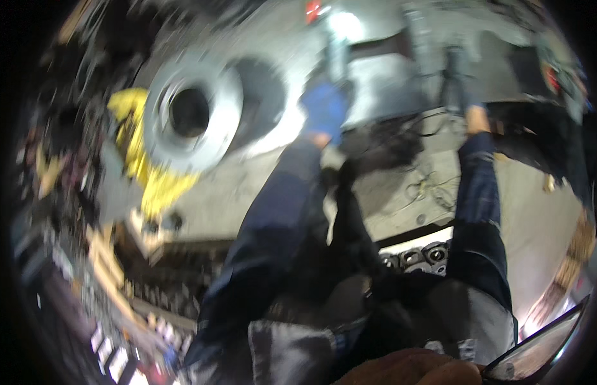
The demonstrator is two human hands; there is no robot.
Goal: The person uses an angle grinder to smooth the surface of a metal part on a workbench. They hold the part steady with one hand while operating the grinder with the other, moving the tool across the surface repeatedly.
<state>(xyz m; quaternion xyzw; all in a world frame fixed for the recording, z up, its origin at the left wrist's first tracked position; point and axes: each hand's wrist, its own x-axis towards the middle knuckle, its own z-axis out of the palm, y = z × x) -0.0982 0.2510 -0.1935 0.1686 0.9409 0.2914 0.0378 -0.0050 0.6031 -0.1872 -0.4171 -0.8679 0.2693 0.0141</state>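
Observation:
My left hand [325, 106], in a blue glove, is over the grey metal worktop [253, 170]. It lies at the lower end of a shiny upright metal bar [337, 54]; blur hides its fingers and whether it grips the bar. Farther right, my right hand [464, 96] reaches forward, bare skin showing at the wrist. A dark, narrow object [451, 67] is beside it. The right fingers are smeared, and I cannot tell if they hold anything. A large grey flanged ring [225, 122] with a dark round bore stands left of my left hand.
Yellow cloth [162, 189] lies beside the ring. Dark cloth [382, 144] and thin wire [433, 189] lie between my arms. Several round metal parts [433, 253] sit below the worktop's near edge. Wooden boards [106, 260] are at lower left, and a brush-like bundle [568, 273] at right.

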